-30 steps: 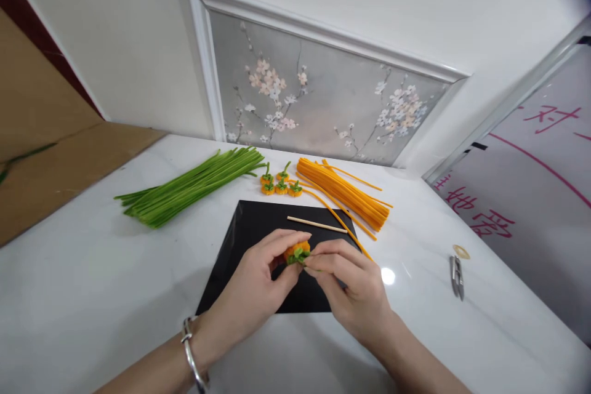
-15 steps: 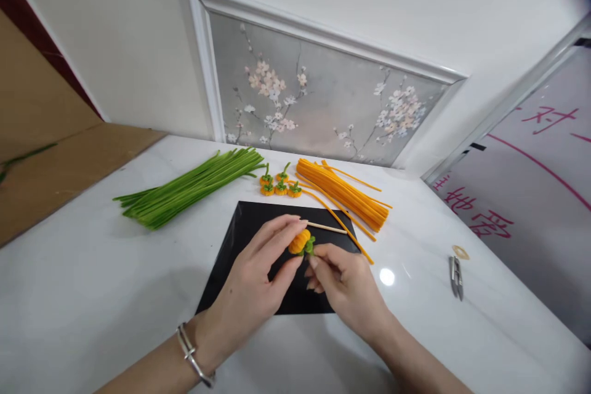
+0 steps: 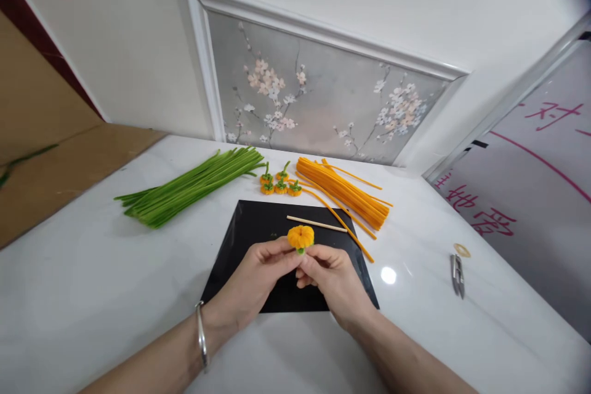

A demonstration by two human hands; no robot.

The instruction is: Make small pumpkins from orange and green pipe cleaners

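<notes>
Between my two hands is a small orange pumpkin (image 3: pixel 300 237) made of pipe cleaner, its ribbed orange face turned up and its green part pointing down towards my fingers. My left hand (image 3: pixel 263 271) pinches it from the left side. My right hand (image 3: pixel 335 277) closes on the green part from the right, fingertips close to the left ones. Under the hands lies a black mat (image 3: pixel 240 231), with a thin wooden stick (image 3: pixel 318 223) on its upper part. Behind the mat sit several finished-looking orange pumpkins (image 3: pixel 281 186) with green tops.
Green pipe cleaners (image 3: pixel 194 188) lie bundled at the left. To the right is a bundle of orange pipe cleaners (image 3: pixel 346 194), a few loose ones reaching over the mat. Thread snips (image 3: pixel 457 275) and a beige loop (image 3: pixel 462 250) rest further right. A cardboard sheet (image 3: pixel 83 157) borders the left.
The pumpkin has been turned so its orange face points up and its green part down. My left hand has lowered and drawn back, uncovering the stick's left end.
</notes>
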